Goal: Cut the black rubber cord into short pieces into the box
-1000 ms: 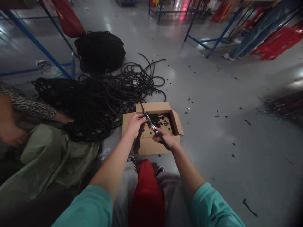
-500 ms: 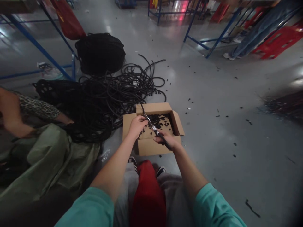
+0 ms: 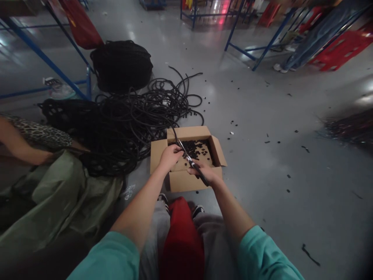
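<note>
My left hand (image 3: pixel 171 155) is closed on the end of a black cord (image 3: pixel 175 134) above the left side of an open cardboard box (image 3: pixel 189 182). The cord runs back from my fingers over the box's far flap to a tangled heap. In my right hand (image 3: pixel 205 172) is a pair of scissors (image 3: pixel 193 164) with black handles, my fingers around them. Their blades point away and to the left, beside the cord and my left fingertips. Many small black cut pieces (image 3: pixel 194 149) lie inside the box below.
A heap of black cord (image 3: pixel 140 112) lies beyond the box to the left, with a large black bundle (image 3: pixel 121 66) behind it. At left, another person's arm (image 3: pixel 20 144) reaches over a green sheet (image 3: pixel 64 190). Blue table legs (image 3: pixel 262 42) stand farther off.
The scissors have shifted slightly, and their blades now look a little farther apart near the cord. My left hand stays at nearly the same place. The other person's arm has moved slightly.
</note>
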Motion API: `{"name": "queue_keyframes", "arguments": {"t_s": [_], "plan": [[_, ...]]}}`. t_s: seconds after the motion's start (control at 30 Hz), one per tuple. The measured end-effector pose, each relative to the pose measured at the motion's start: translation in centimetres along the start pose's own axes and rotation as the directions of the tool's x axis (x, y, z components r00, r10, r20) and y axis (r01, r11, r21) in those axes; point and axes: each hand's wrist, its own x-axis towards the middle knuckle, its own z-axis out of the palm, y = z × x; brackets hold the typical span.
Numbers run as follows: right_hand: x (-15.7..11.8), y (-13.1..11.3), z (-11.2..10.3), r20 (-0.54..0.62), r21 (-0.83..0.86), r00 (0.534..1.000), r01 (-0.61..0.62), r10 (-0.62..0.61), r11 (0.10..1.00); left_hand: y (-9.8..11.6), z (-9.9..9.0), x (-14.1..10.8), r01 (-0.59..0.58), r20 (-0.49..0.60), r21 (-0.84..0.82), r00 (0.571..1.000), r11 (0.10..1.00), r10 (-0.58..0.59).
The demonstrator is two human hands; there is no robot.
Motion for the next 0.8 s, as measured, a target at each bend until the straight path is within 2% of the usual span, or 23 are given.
{"name": "queue_keyframes", "arguments": {"t_s": [0.27,0.57,0.8], "plan": [[-0.22,-0.53,0.32,0.009,0.017,1.0,-0.014,0.014,1.0,-0.88,0.07,0.49,0.008,-0.009,-0.012,1.0,1.0,-0.008],[-0.18,-0.46,0.29,-0.012,-0.021,1.0,-0.023,0.023,1.0,-0.3,0.3,0.24,0.045,-0.024,0.001,0.999,0.999,-0.045],[-0.31,-0.54,0.26,0.004,0.01,1.0,-0.03,0.03,1.0,-0.54,0.08,0.35,0.011,0.007,0.044,1.0,0.999,-0.012]]}}
